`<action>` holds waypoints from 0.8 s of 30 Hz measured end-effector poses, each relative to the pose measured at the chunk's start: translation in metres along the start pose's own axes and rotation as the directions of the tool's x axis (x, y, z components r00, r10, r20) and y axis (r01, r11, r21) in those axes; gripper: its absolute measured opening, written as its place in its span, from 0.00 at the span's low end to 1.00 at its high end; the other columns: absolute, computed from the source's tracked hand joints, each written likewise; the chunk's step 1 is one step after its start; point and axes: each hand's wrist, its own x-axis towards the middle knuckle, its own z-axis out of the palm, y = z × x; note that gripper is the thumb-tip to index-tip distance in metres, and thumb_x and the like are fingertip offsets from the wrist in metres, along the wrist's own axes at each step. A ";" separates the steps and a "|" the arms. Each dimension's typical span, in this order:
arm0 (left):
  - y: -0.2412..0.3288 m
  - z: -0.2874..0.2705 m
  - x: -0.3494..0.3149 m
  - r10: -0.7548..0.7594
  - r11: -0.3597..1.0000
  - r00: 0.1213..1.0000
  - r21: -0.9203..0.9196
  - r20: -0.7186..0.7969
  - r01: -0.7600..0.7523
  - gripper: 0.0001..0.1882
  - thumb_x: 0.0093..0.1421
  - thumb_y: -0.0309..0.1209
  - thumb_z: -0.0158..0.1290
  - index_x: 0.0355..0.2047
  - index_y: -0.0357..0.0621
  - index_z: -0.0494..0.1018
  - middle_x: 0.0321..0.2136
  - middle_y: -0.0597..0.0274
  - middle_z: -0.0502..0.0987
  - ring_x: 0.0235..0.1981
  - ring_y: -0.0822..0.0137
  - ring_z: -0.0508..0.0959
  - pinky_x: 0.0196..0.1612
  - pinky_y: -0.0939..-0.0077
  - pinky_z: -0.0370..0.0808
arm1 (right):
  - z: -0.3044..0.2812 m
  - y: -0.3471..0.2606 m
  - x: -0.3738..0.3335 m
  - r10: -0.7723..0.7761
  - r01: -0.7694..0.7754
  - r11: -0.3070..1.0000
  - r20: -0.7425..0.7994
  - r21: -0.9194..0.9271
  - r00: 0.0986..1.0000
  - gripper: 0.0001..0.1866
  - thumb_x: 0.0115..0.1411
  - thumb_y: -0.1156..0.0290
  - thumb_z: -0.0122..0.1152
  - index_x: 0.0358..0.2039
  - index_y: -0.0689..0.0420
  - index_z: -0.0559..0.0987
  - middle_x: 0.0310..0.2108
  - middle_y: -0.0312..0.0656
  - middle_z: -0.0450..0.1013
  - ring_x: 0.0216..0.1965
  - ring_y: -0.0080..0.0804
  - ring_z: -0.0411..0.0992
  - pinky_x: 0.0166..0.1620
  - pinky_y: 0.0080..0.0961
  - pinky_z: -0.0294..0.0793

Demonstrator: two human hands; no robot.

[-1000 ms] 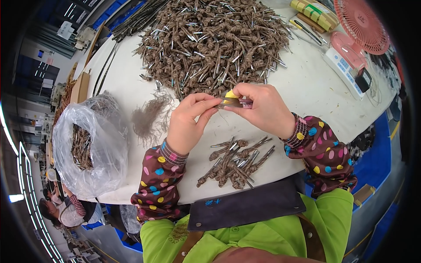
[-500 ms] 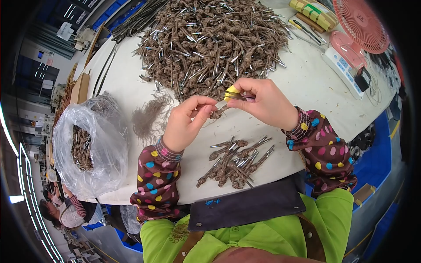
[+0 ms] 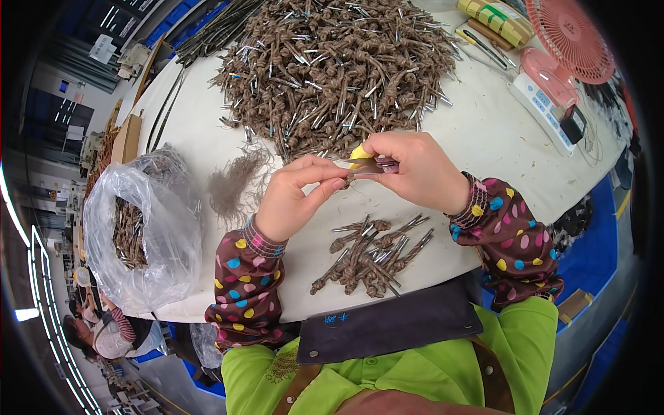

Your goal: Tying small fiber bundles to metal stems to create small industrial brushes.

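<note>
Over the white table my left hand (image 3: 294,194) pinches a brown knotted cord piece (image 3: 349,180) between thumb and fingers, hiding most of it. A pair of thread snips (image 3: 371,166) is gripped in my right hand (image 3: 423,169), with the blades at the knot by my left fingertips. Something yellow (image 3: 358,153) shows at the right index finger; I cannot tell whether it is a wrap or part of the snips. Below the hands lies a small pile of knotted cords with metal tips (image 3: 370,261). Beyond them rises a large heap of similar cords (image 3: 339,76).
A tuft of loose brown fibres (image 3: 235,185) lies left of my hands. Further left stands a clear plastic bag (image 3: 173,256) with cords inside. At the right are a power strip (image 3: 541,109), a pink fan (image 3: 568,34) and a yellow-wrapped roll (image 3: 496,22).
My right hand has come slightly lower, bringing the snips' blades against my left fingertips. The left fingers have closed further over the knotted cord, which shows less now.
</note>
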 end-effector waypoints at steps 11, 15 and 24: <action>0.002 0.003 -0.002 -0.018 0.995 0.999 -0.096 -0.034 0.015 0.05 0.55 0.22 0.57 0.32 0.36 0.78 0.30 0.60 0.80 0.32 0.71 0.80 0.37 0.81 0.76 | -0.010 0.004 0.005 0.100 -0.114 0.988 0.129 0.107 0.987 0.12 0.51 0.74 0.67 0.35 0.60 0.75 0.24 0.32 0.71 0.22 0.14 0.62 0.25 0.12 0.61; 0.002 0.006 -0.003 -0.047 0.975 0.998 -0.213 0.050 0.057 0.04 0.58 0.23 0.54 0.34 0.35 0.74 0.31 0.60 0.80 0.32 0.74 0.79 0.36 0.82 0.76 | -0.016 0.010 0.006 0.094 -0.122 0.980 0.170 0.159 0.981 0.14 0.51 0.75 0.67 0.38 0.59 0.74 0.25 0.30 0.70 0.23 0.13 0.62 0.26 0.12 0.61; -0.009 0.019 -0.004 0.048 0.624 0.967 -0.764 0.249 0.166 0.03 0.66 0.26 0.42 0.37 0.39 0.65 0.34 0.56 0.78 0.33 0.74 0.78 0.36 0.83 0.72 | -0.007 0.019 0.005 0.082 -0.152 0.934 0.220 0.324 0.972 0.23 0.53 0.75 0.66 0.48 0.60 0.68 0.29 0.33 0.73 0.28 0.13 0.66 0.30 0.13 0.64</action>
